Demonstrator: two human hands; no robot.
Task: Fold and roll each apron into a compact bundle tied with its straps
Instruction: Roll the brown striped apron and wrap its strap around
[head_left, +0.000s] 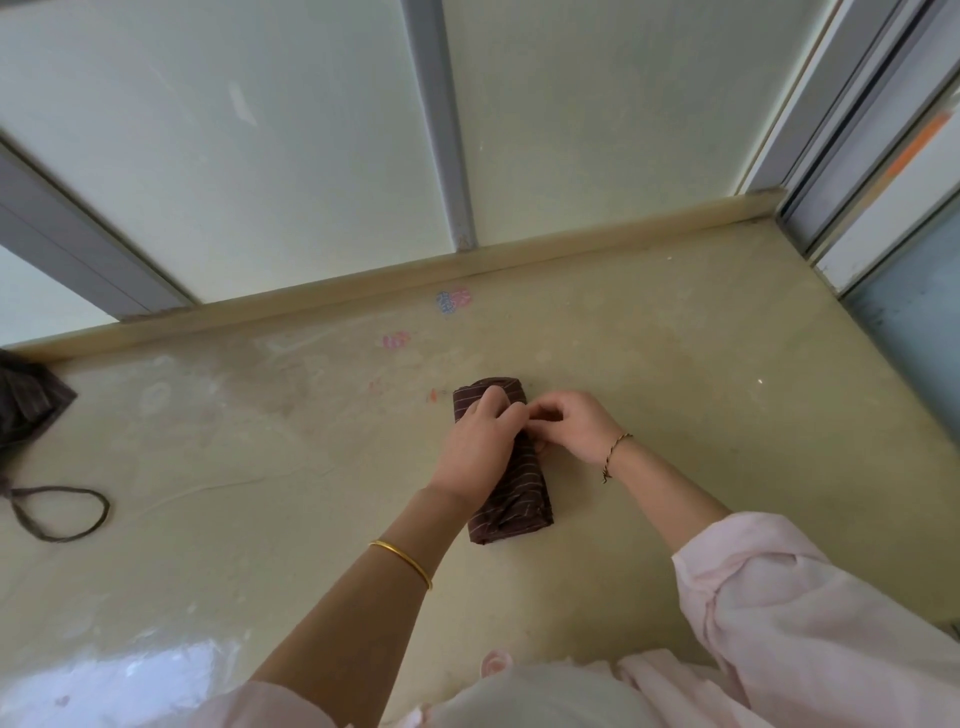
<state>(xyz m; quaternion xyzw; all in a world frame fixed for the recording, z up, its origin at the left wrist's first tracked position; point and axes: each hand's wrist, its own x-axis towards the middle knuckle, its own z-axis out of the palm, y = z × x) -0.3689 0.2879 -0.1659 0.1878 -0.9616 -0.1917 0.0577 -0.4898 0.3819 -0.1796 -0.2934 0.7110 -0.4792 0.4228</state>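
Note:
A dark brown apron with thin pale stripes lies rolled into a compact bundle (514, 499) on the beige floor (260, 441). Both my hands are on its middle. My left hand (480, 447) covers the roll from the left, its fingers curled over the cloth. My right hand (574, 423) comes in from the right, fingers bent, pinching something at the top of the roll where the two hands meet. The strap itself is hidden under my fingers.
Another brown striped apron (26, 405) lies loose at the left edge, its strap loop (60, 512) spread on the floor. A skirting board (363, 283) and pale wall panels stand beyond. A sliding door frame (857, 171) is at the right.

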